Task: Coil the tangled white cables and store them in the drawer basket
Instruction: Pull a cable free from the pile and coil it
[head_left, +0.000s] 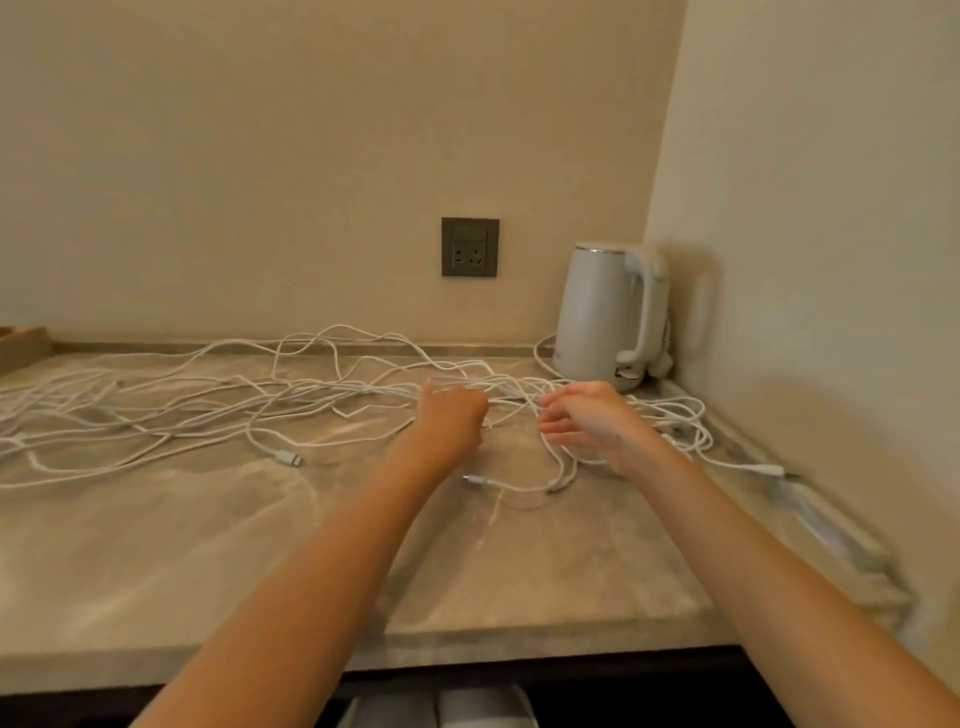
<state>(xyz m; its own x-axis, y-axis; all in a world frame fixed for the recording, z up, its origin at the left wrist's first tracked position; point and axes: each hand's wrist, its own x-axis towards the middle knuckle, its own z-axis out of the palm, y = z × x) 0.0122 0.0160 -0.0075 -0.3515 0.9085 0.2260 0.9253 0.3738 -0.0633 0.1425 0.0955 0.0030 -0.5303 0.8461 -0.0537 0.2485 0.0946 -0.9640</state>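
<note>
while left hand (451, 422) grips white cables (311, 388), right hand (589, 423) relaxed, one kettle (597, 312), one socket (470, 247)

One wide-angle view, worn on the head, looks forward and down over the countertop (208, 551) from its front edge; wall (260, 156) at twelve o'clock, kettle (597, 312) at one; white cables (332, 388) close, mid-frame.

white cables (218, 410): thin, long, uncoiled, tangled in loose overlapping loops. they lie flat across the back half of the countertop (156, 571), from its left edge to the back right corner. connector ends (288, 458) lie near the middle.
</note>
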